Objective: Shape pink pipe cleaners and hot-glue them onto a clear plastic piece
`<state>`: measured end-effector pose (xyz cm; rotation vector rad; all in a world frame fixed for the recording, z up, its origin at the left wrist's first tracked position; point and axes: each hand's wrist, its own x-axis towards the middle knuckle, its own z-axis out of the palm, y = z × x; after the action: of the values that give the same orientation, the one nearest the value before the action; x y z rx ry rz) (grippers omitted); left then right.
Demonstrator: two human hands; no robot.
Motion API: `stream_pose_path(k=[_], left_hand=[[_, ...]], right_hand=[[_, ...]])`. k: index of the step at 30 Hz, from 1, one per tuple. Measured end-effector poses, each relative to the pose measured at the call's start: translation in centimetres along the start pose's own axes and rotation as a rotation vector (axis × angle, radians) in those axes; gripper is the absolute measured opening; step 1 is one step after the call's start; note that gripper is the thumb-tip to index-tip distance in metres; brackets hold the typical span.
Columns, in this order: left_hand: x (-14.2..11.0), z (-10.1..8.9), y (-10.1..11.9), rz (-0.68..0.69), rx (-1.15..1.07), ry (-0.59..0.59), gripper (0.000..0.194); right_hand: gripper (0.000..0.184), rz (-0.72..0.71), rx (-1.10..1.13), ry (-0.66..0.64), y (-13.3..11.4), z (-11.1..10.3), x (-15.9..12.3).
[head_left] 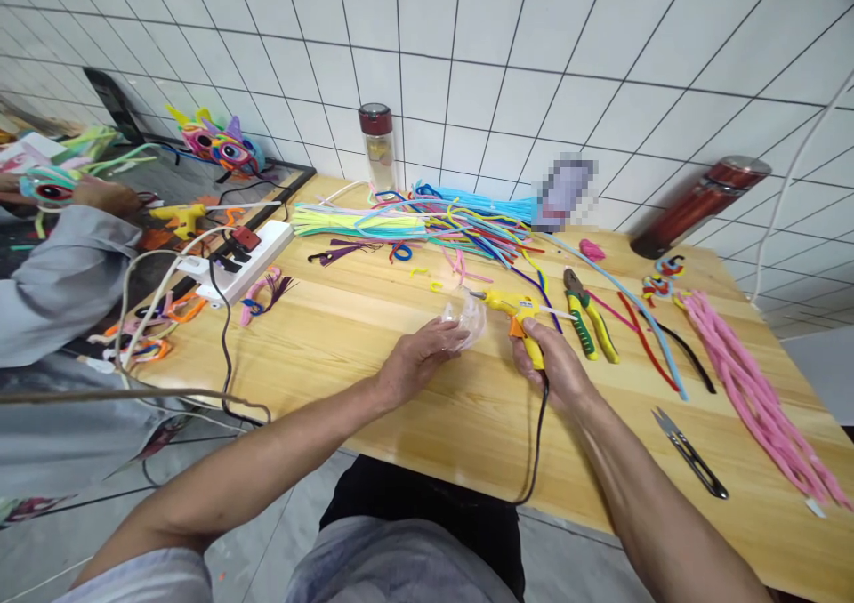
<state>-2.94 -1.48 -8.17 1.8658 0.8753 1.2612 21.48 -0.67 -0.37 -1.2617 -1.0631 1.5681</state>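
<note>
A clear, crinkled piece of plastic [472, 320] is held in the fingers of my left hand [422, 356], above the wooden table. My right hand [552, 365] is wrapped round the handle of a yellow hot glue gun [512, 305]. Its nozzle points left and sits close to the top of the plastic; whether they touch I cannot tell. A white glue stick [559, 313] pokes out of the gun's back, and a black cord [539, 438] hangs from its grip. Pliers with green and yellow handles [591, 318] lie just right of the gun.
Colourful pipe cleaners [400, 222] are heaped at the back, with pink ones [747, 385] at right. Thread snips [690, 454] lie near the front. A glass bottle [379, 149] and red flask [700, 207] stand behind. A power strip [244, 263] and a co-worker's sleeve [67, 274] are left.
</note>
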Motion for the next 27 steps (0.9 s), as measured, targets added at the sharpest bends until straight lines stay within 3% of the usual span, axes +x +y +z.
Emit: stream_pose_path(k=[9, 15, 27], left_hand=[[0.2, -0.1, 0.5, -0.052, 0.036, 0.026, 0.031], [0.2, 0.1, 0.4, 0.076, 0.046, 0.026, 0.03], [0.2, 0.0, 0.5, 0.095, 0.083, -0.001, 0.03]], right_hand=[[0.044, -0.063, -0.109, -0.026, 0.0, -1.0, 0.0], [0.042, -0.027, -0.024, 0.006, -0.6, -0.7, -0.1], [0.041, 0.019, -0.083, -0.104, -1.0, -2.1, 0.1]])
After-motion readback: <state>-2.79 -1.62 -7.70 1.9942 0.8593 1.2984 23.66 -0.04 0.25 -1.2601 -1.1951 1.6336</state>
